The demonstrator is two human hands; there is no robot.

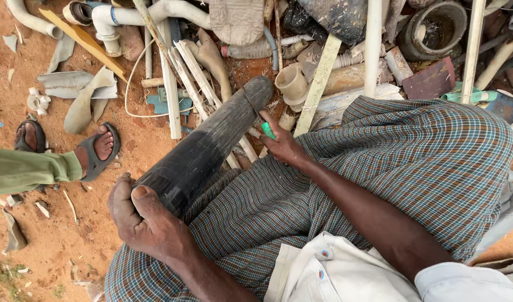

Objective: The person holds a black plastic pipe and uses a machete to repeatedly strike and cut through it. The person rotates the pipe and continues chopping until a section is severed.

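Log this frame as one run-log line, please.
left hand: grips near end of black pipe | right hand: holds green-handled tool against pipe | pipe rests across lap | scrap pipes beyond

A thick pipe [209,145] lies across the lap (scrap pile [323,50] beyond it), sandalled feet [97,150] to its left.

Flat, even daylight falls over everything I look down on; no hard sun patches, only soft shadow under my left hand [144,221] and along the underside of the black pipe [206,148]; the pipe's upper face carries a dull sheen; my white shirt [334,274] sits bright but not blown out; focus is sharp at centre; the edges bow slightly outward.
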